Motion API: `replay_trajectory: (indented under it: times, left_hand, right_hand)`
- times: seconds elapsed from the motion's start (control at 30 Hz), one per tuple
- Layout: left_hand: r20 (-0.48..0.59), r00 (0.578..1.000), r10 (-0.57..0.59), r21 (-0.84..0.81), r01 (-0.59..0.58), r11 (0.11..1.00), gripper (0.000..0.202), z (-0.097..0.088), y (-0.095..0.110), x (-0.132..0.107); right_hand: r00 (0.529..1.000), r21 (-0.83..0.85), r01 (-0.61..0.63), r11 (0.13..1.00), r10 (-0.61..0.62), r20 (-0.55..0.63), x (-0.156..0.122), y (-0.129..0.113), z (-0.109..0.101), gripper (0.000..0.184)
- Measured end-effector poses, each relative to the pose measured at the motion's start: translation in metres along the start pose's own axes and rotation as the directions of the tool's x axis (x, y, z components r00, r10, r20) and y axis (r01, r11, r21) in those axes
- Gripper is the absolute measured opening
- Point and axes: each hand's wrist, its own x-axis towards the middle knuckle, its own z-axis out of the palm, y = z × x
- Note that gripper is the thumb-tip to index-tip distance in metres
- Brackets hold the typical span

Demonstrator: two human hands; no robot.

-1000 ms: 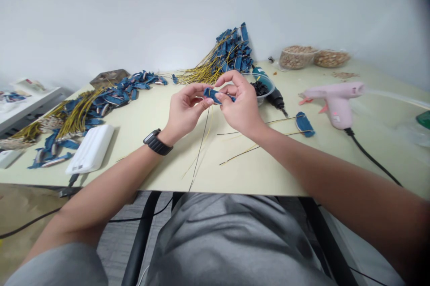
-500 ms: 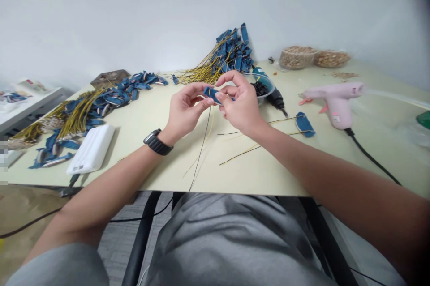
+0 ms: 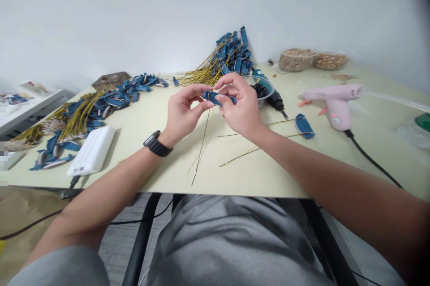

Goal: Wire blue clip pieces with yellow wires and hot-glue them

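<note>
Both hands meet above the pale table and pinch one small blue fabric leaf. My left hand, with a black watch on its wrist, grips the leaf's left end. My right hand holds its right end between thumb and fingers. A thin dark wire stem hangs from the leaf down toward the table's front edge. Another blue leaf on a wire lies on the table to the right of my right hand, with loose yellow wires beside it.
A pink glue gun with a black cord stands at the right. A clear bowl of dark bits and a black tool sit behind my hands. Piles of blue leaves on yellow wires fill the left and back. A white box lies at left.
The hands stay together on the blue leaf and have hardly shifted. The hanging wire's lower end now sits a little higher over the table.
</note>
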Motion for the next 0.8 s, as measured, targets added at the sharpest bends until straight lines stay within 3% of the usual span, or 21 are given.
replay_trajectory:
  times: [0.23,0.33,0.4,0.6,0.8]
  left_hand:
    - [-0.057,0.991,0.119,0.109,-0.113,0.988,0.043,0.002,0.007,-0.005]
    - [-0.058,0.982,0.179,0.189,-0.166,0.968,0.039,0.002,0.015,-0.005]
    - [-0.059,0.978,0.199,0.232,-0.181,0.956,0.037,0.002,0.02,-0.005]
    - [-0.083,0.977,0.194,0.28,-0.164,0.946,0.033,0.004,0.025,-0.007]
    - [-0.087,0.98,0.179,0.262,-0.151,0.953,0.038,0.006,0.025,-0.008]
  right_hand:
    - [0.985,-0.049,0.164,0.985,-0.166,-0.046,-0.005,0.001,0.0,0.011]
    - [0.982,-0.085,0.176,0.981,-0.181,-0.057,-0.007,0.0,0.001,0.003]
    - [0.981,-0.107,0.182,0.977,-0.189,-0.05,-0.008,-0.001,0.0,0.007]
    - [0.972,-0.099,0.23,0.968,-0.234,-0.025,-0.008,-0.006,-0.002,0.018]
    - [0.96,-0.098,0.274,0.957,-0.278,-0.025,-0.01,-0.009,-0.002,0.018]
